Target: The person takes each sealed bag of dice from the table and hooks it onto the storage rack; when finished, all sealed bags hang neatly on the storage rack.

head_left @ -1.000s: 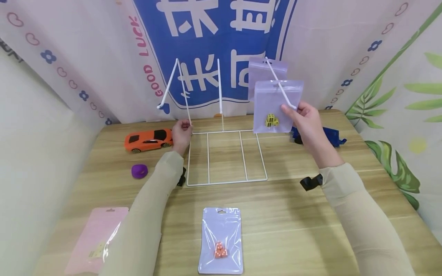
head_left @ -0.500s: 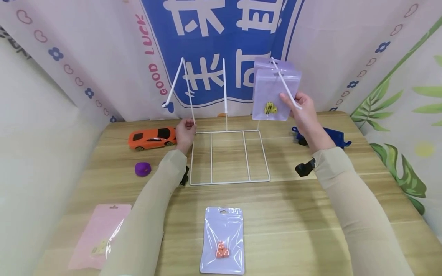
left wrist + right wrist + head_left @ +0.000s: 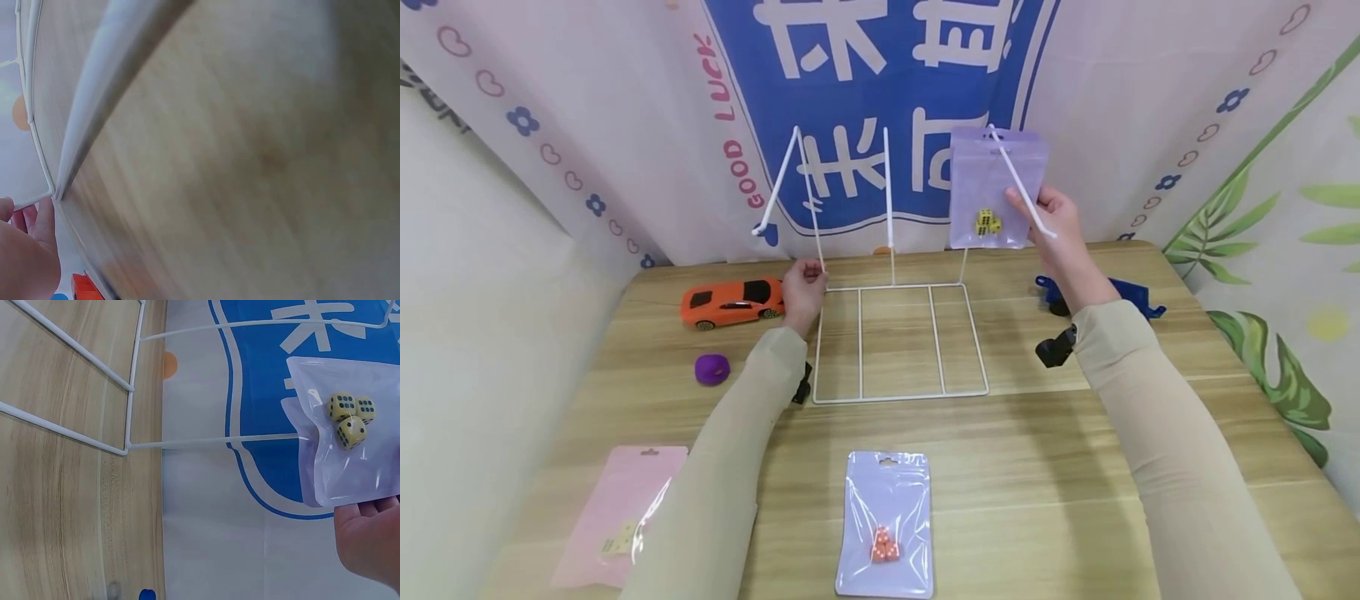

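At the rack's (image 3: 901,398) right prong, the right hand (image 3: 1062,227) pinches the edge of a lilac bag (image 3: 966,187), the thumb in front and the other fingers behind. Three yellow dice (image 3: 987,222) sit low in this bag. Its top slot lies on the prong, whose tip juts out ahead of it. A second lilac bag (image 3: 306,472) hangs close behind, mostly hidden.

On the rack's other side, the left hand (image 3: 805,292) pinches the white wire at the left rear corner. The middle and left prongs carry nothing. Just beside that hand stands an orange car (image 3: 730,302); whether they touch cannot be told. Nearer the front is a small purple object (image 3: 711,369).

Farther out, a blue object (image 3: 1127,296) sits beyond the right forearm, partly covered by it. Toward the front of the tabletop (image 3: 1037,475), another bag (image 3: 887,487) lies flat with three orange dice (image 3: 884,546). To its left lies a pink bag (image 3: 617,492) with pale dice (image 3: 619,542), partly under the left sleeve (image 3: 715,467) from this angle. Behind everything hangs a printed curtain (image 3: 625,100).
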Tool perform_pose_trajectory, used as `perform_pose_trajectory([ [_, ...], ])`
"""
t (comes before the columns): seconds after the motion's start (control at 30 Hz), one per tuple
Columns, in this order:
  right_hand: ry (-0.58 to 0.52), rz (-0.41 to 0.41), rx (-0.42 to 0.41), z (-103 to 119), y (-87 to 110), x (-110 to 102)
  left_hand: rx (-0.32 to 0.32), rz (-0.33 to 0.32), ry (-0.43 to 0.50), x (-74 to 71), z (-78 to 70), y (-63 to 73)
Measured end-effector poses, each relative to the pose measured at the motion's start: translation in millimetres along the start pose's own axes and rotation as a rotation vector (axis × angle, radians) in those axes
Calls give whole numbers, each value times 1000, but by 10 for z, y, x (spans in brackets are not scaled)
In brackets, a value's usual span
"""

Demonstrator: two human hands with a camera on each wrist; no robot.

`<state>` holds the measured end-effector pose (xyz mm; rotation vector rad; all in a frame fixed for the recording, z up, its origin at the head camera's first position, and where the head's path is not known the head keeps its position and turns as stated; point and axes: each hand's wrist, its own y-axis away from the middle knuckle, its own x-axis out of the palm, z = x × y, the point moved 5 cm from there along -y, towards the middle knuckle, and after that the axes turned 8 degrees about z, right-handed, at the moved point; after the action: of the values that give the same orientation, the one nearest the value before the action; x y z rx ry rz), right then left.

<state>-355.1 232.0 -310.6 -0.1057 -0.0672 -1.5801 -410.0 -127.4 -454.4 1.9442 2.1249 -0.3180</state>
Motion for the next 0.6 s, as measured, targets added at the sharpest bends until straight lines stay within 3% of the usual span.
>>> perform_pose_trajectory([
  [0.33,1,-2,3,-3,-46,10,2,6,-8,6,-6,5],
  [0.6,73,-23,63,-144,-32,-67,-6,8,-5,-7,-12,23],
])
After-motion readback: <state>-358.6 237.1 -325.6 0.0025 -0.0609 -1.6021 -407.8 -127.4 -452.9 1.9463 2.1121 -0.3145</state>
